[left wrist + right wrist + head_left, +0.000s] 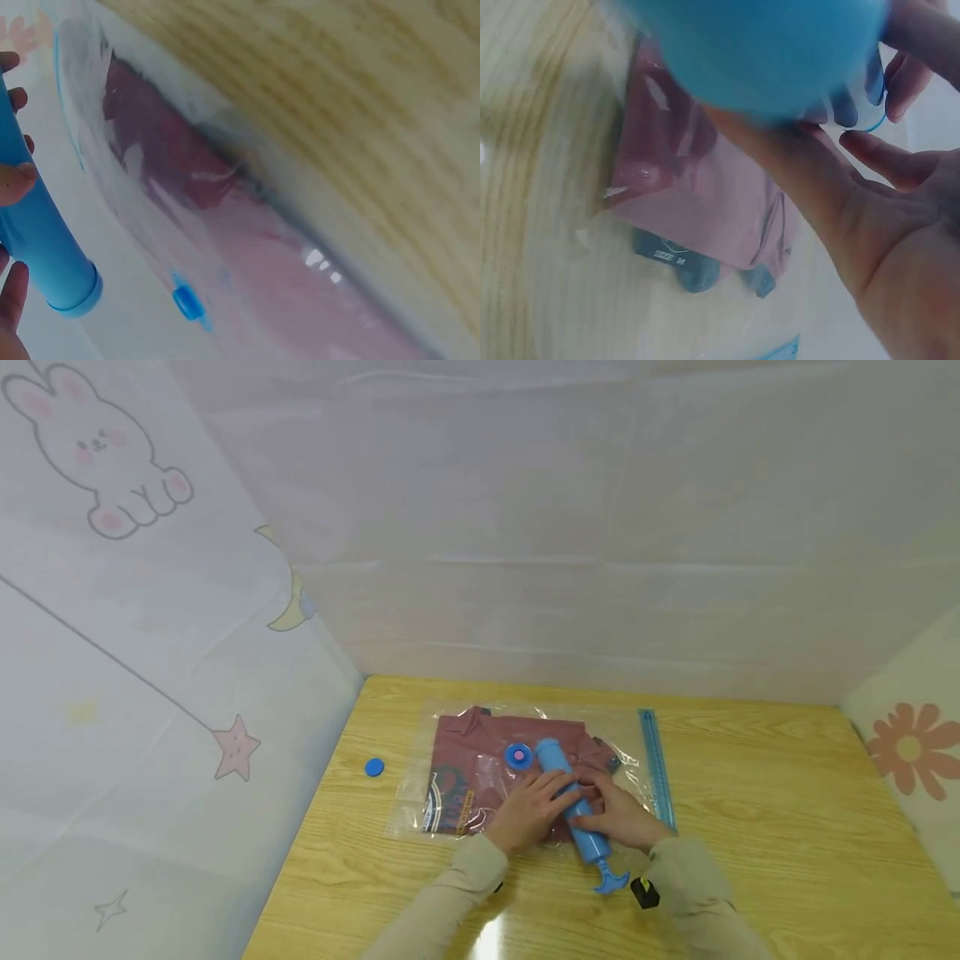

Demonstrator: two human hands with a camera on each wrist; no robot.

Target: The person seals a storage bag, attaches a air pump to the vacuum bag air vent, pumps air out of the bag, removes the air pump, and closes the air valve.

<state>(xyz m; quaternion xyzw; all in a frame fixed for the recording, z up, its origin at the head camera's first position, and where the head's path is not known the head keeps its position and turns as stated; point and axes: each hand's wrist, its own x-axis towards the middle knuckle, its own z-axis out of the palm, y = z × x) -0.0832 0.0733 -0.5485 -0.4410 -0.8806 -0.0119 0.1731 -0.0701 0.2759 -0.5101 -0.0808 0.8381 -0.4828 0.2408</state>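
Both hands hold a light blue hand pump (pixel 553 758) above a clear vacuum storage bag (pixel 411 793). The left hand (pixel 528 810) grips the barrel from the left, nearer the round end. On the other side, the right hand (pixel 622 817) has its thumb and fingers around the barrel. The pump's T-shaped handle (pixel 611 882) points toward the person. Inside the bag lies a folded maroon shirt (pixel 487 752) with printed lettering. A round blue valve (pixel 518 756) with a pink centre sits on the bag, just left of the pump's round end. In the left wrist view the pump (pixel 49 247) is apart from the valve (pixel 187 301).
A blue round cap (pixel 374 767) lies on the wooden table (pixel 787 802), left of the bag. The bag's blue zip strip (pixel 657 768) runs along its right side. Printed cloth walls (pixel 525 527) stand behind and beside the table. A small black object (pixel 645 893) shows by the right sleeve.
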